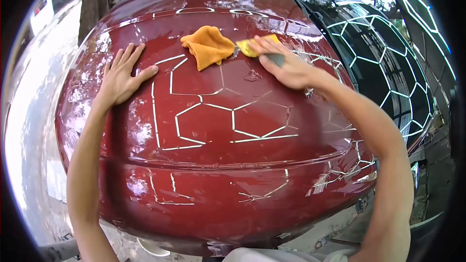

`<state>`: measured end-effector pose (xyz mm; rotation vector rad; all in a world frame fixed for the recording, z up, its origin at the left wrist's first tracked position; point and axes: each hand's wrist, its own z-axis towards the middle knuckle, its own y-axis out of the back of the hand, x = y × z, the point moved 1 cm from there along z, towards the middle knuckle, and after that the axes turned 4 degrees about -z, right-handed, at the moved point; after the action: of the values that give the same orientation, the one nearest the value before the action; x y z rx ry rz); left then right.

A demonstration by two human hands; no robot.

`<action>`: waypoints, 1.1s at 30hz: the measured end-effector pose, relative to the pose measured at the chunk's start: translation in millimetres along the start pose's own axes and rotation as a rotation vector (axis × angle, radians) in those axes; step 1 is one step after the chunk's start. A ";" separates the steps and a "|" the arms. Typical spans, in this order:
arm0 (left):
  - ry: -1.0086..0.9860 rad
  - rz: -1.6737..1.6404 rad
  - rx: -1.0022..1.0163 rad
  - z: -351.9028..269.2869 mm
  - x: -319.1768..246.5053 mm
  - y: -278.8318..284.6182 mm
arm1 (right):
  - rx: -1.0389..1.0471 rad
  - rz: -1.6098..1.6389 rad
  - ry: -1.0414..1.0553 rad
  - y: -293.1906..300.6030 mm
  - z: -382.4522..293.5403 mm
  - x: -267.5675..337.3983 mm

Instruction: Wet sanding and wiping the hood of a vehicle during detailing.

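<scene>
A glossy red car hood (204, 123) fills the middle of the head view, with hexagonal light reflections on it. My left hand (123, 74) lies flat on the hood at the left, fingers apart, holding nothing. Over the hood's upper right, my right hand (278, 60) presses a yellow cloth or pad (247, 48) against the paint; a small grey-green patch shows by the thumb, and the fingers are slightly blurred. Between the hands, nearer the right one, a crumpled orange cloth (209, 47) rests on the hood. Smeary marks show on the paint below the yellow piece.
The dark windshield (382, 54) with its wiper (313, 14) lies to the right. A tree trunk (95, 3) stands behind the car at the upper left. A pale round container (153, 248) is partly visible on the ground below the car's near edge.
</scene>
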<state>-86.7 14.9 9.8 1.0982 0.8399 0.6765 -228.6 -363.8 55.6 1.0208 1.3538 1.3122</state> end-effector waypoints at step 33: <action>-0.108 -0.650 -0.390 68.4 -48.2 -19.8 | -0.045 0.070 -0.026 -10.5 18.7 127.6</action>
<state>-52.7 -63.7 17.6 0.4583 0.8623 0.2131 -234.4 -236.1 35.5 1.0591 1.2736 1.3702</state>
